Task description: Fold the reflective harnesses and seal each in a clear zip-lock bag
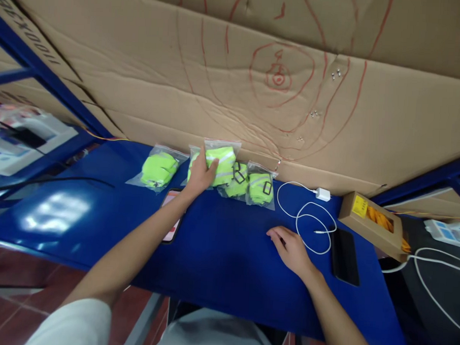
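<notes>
My left hand is closed on a clear zip bag of folded neon-green fabric with a pale reflective stripe, thumb and fingers gripping its left side. This bag overlaps its neighbours, so part of what lies behind is hidden. Two similar bags with dark buckles, one in the middle and one at the right end, lie beside it. Another neon-green bag rests apart on the left. My right hand lies on the blue table, fingers loosely curled together, with nothing visible in it.
On the blue table, a phone with a lit screen lies partly under my left forearm. To the right are a white charger with coiled cable, a dark phone and an open-windowed cardboard box. A cardboard wall stands behind.
</notes>
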